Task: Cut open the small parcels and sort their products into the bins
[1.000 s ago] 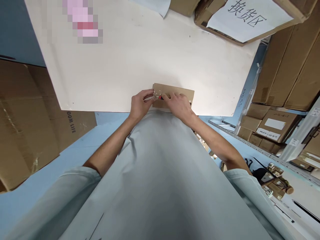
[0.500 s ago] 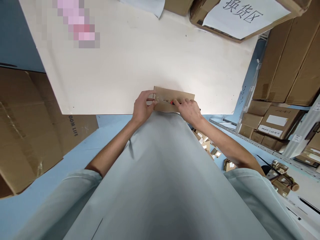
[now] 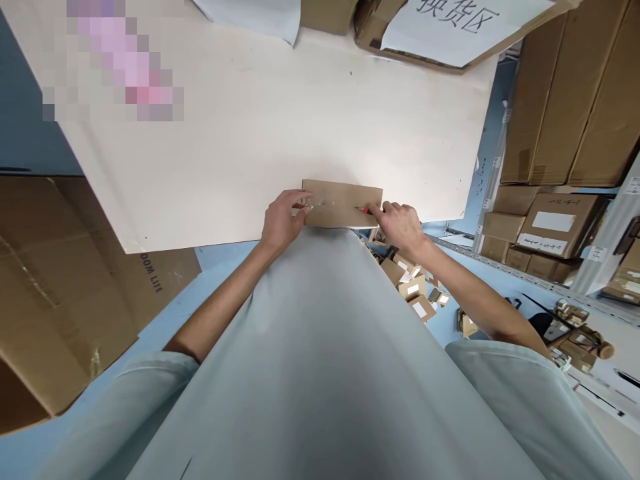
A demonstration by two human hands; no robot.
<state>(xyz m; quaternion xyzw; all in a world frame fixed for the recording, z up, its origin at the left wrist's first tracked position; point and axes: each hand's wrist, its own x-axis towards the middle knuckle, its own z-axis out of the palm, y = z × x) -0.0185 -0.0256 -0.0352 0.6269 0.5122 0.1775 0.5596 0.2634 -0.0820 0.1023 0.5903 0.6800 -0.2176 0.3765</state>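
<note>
A small flat cardboard box (image 3: 343, 193) lies at the near edge of the white table, right against my body. My left hand (image 3: 281, 219) grips its left end, thumb and fingers closed around the edge. Beside those fingertips, a crumpled strip of clear tape (image 3: 316, 203) shines on the cardboard. My right hand (image 3: 401, 227) is closed around a utility knife (image 3: 367, 210) with a red front and a thin blade. The blade points left over the right part of the box; whether it touches the cardboard I cannot tell. Most of the knife's handle is hidden in my palm.
An open carton with a paper sign (image 3: 460, 30) stands at the table's far right, beside a white sheet (image 3: 255, 17). A large carton (image 3: 65, 287) is at the left. Shelves with boxes (image 3: 557, 223) line the right; parcels (image 3: 413, 287) lie below.
My right hand has drawn the knife to the right, from the box's middle toward its right end. My left hand keeps its hold. The view has shifted slightly.
</note>
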